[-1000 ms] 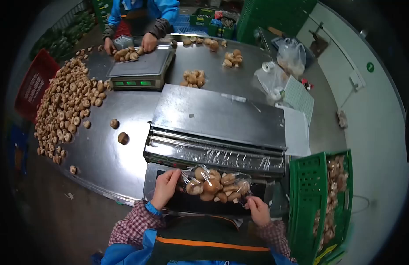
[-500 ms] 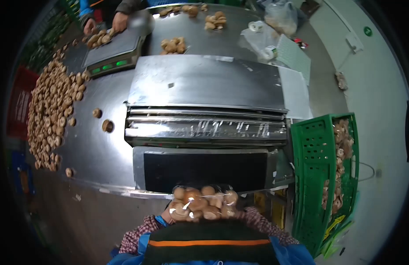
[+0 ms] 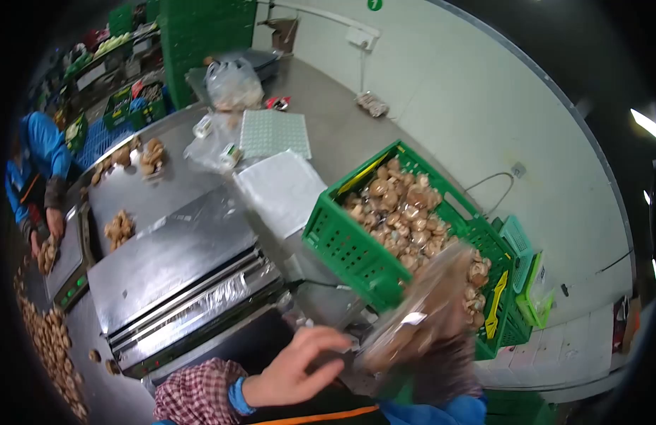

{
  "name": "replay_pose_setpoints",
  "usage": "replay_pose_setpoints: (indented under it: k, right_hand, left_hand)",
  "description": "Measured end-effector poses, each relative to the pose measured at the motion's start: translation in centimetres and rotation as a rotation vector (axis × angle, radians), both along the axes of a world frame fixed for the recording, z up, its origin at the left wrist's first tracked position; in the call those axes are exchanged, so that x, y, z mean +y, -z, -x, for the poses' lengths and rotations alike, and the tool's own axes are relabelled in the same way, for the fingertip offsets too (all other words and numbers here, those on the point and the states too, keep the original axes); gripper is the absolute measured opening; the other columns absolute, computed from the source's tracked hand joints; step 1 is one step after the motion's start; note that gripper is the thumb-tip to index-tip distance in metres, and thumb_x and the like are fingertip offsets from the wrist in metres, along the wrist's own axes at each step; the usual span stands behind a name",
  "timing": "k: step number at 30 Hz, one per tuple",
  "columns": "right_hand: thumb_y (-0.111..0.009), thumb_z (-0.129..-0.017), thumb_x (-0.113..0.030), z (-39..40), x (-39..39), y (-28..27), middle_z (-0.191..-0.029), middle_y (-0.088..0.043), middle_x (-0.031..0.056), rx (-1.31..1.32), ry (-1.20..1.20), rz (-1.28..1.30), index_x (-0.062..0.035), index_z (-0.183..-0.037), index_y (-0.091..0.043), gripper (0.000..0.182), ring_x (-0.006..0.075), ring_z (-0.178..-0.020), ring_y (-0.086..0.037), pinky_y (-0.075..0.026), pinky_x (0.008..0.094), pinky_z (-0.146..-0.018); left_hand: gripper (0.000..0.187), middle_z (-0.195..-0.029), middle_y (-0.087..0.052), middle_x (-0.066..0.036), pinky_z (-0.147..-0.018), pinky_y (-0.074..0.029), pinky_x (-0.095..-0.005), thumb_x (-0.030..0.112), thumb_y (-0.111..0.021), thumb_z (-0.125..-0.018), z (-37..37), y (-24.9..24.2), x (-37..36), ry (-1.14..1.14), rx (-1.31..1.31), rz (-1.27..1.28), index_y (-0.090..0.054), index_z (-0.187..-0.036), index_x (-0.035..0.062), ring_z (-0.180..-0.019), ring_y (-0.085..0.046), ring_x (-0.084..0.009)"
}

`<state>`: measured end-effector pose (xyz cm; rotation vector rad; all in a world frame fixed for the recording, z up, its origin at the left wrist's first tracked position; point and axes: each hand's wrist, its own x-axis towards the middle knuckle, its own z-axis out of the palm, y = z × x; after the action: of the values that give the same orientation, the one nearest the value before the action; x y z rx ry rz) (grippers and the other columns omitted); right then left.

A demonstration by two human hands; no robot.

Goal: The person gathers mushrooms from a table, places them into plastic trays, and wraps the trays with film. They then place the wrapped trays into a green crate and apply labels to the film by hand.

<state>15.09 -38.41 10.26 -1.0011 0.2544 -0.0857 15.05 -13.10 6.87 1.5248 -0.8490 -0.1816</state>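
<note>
A film-wrapped pack of mushrooms (image 3: 413,322), blurred and tilted, is held up beside the near side of a green crate (image 3: 363,258). My right hand is hidden behind this pack and grips it; only the dark checked sleeve (image 3: 452,368) shows below. My left hand (image 3: 299,368) is off the pack, just left of it, with its fingers spread and nothing in them. Inside the crate lie several wrapped packs of brown mushrooms (image 3: 413,212). Left of my hands stands the metal wrapping machine (image 3: 179,248) with its roll of clear film (image 3: 225,294).
Loose mushrooms (image 3: 48,347) are heaped at the left. A co-worker (image 3: 41,170) handles mushrooms at a scale (image 3: 69,258). White sheets (image 3: 282,191), a plastic bag (image 3: 232,85) and a yellow tool (image 3: 495,304) on the crate are also around. A wall borders the right side.
My view has swung right toward the crate. The pack has gone from between both hands in front of me to the right, in my right hand; my left hand has let go.
</note>
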Motion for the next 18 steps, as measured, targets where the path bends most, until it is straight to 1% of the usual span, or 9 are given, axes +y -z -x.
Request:
replay_pose_setpoints:
  k: [2, 3, 4, 6, 7, 9, 10, 13, 18]
  right_hand:
    - [-0.043, -0.090, -0.048, -3.9, -8.4, -1.1, -0.099, -0.056, 0.0082, -0.081, 0.279, -0.061, -0.0096, -0.114, -0.047, 0.046, 0.0218, -0.092, -0.056, -0.049, 0.0345, -0.078]
    - [-0.047, -0.090, -0.043, -6.1, -13.3, -0.6, -0.088, -0.058, 0.0059, 0.026, 0.402, 0.034, -0.0091, -0.094, -0.055, 0.036, 0.0180, -0.076, -0.058, -0.049, 0.0308, -0.065]
    - [-0.048, -0.090, -0.041, -7.1, -24.1, 4.1, -0.075, -0.058, 0.0043, 0.021, 0.202, 0.159, -0.0114, -0.069, -0.050, 0.037, 0.0141, -0.060, -0.053, -0.044, 0.0271, -0.052]
    - [-0.049, -0.089, -0.043, -12.4, -27.4, 7.7, -0.069, -0.055, 0.0032, 0.214, 0.520, 0.339, -0.0119, -0.068, -0.050, 0.038, 0.0112, -0.053, -0.046, -0.037, 0.0243, -0.046]
    - [-0.049, -0.088, -0.044, -14.2, -32.7, 12.1, -0.072, -0.058, 0.0067, 0.459, 0.474, 0.513, -0.0037, -0.086, -0.058, 0.042, 0.0146, -0.061, -0.052, -0.042, 0.0270, -0.053]
    - [-0.051, -0.087, -0.040, -22.4, -37.2, 19.4, -0.085, -0.061, 0.0108, 0.825, 0.304, 0.875, 0.0018, -0.108, -0.055, 0.047, 0.0191, -0.075, -0.057, -0.046, 0.0295, -0.068]
    - [-0.049, -0.089, -0.036, -18.7, -25.0, 14.9, -0.093, -0.058, 0.0107, 0.201, 0.439, 0.813, -0.0004, -0.104, -0.056, 0.039, 0.0174, -0.084, -0.056, -0.047, 0.0304, -0.068]
    - [-0.049, -0.089, -0.034, -22.4, -29.0, 19.1, -0.098, -0.056, 0.0131, 0.430, 0.330, 1.191, 0.0006, -0.108, -0.052, 0.039, 0.0197, -0.089, -0.054, -0.046, 0.0310, -0.072]
    - [-0.048, -0.090, -0.030, -23.4, -31.2, 18.8, -0.106, -0.052, 0.0171, 0.613, 0.253, 1.521, 0.0023, -0.115, -0.047, 0.041, 0.0234, -0.097, -0.050, -0.044, 0.0320, -0.079]
  left_hand:
    - [0.027, -0.107, -0.054, -0.011, -0.087, -0.039, -0.0337, 0.006, -0.064, -0.078, -0.8, 0.1, -0.6, 0.014, -0.028, -0.056, -0.057, -0.104, 0.0042, -0.100, -0.050, -0.0261]
    - [0.024, -0.107, -0.054, -0.011, -0.087, -0.039, -0.0335, 0.006, -0.063, -0.079, -1.0, 1.0, -0.6, -0.005, -0.031, -0.115, -0.059, -0.102, 0.0048, -0.100, -0.051, -0.0259]
    - [0.017, -0.103, -0.056, -0.010, -0.087, -0.040, -0.0323, 0.006, -0.062, -0.079, -1.1, 2.0, -1.0, -0.054, 0.093, -0.132, -0.061, -0.096, 0.0049, -0.099, -0.052, -0.0245]
    - [0.012, -0.100, -0.057, -0.010, -0.085, -0.041, -0.0307, 0.006, -0.060, -0.081, -1.8, 2.8, -1.4, -0.140, 0.296, -0.078, -0.062, -0.093, 0.0035, -0.095, -0.054, -0.0228]
    - [0.011, -0.100, -0.057, -0.010, -0.084, -0.042, -0.0304, 0.006, -0.059, -0.082, -1.8, 2.7, -1.4, -0.188, 0.387, -0.053, -0.062, -0.092, 0.0033, -0.095, -0.054, -0.0224]
    - [0.010, -0.099, -0.057, -0.009, -0.084, -0.042, -0.0302, 0.005, -0.058, -0.082, -2.5, 2.5, -0.5, -0.342, 0.404, -0.042, -0.061, -0.092, 0.0031, -0.095, -0.054, -0.0216]
    - [0.010, -0.099, -0.057, -0.009, -0.084, -0.042, -0.0302, 0.005, -0.058, -0.082, -2.8, 2.9, 0.5, -0.396, 0.327, -0.079, -0.061, -0.092, 0.0030, -0.095, -0.055, -0.0214]
    - [0.014, -0.099, -0.056, -0.008, -0.075, -0.045, -0.0267, 0.002, -0.057, -0.081, -2.1, 3.9, 6.0, -0.671, 0.171, -0.167, -0.060, -0.095, 0.0033, -0.091, -0.055, -0.0190]
    - [0.010, -0.090, -0.057, -0.008, -0.070, -0.047, -0.0263, 0.000, -0.054, -0.082, 1.2, 4.7, 15.3, -1.241, 0.211, -0.186, -0.058, -0.091, 0.0027, -0.085, -0.056, -0.0169]
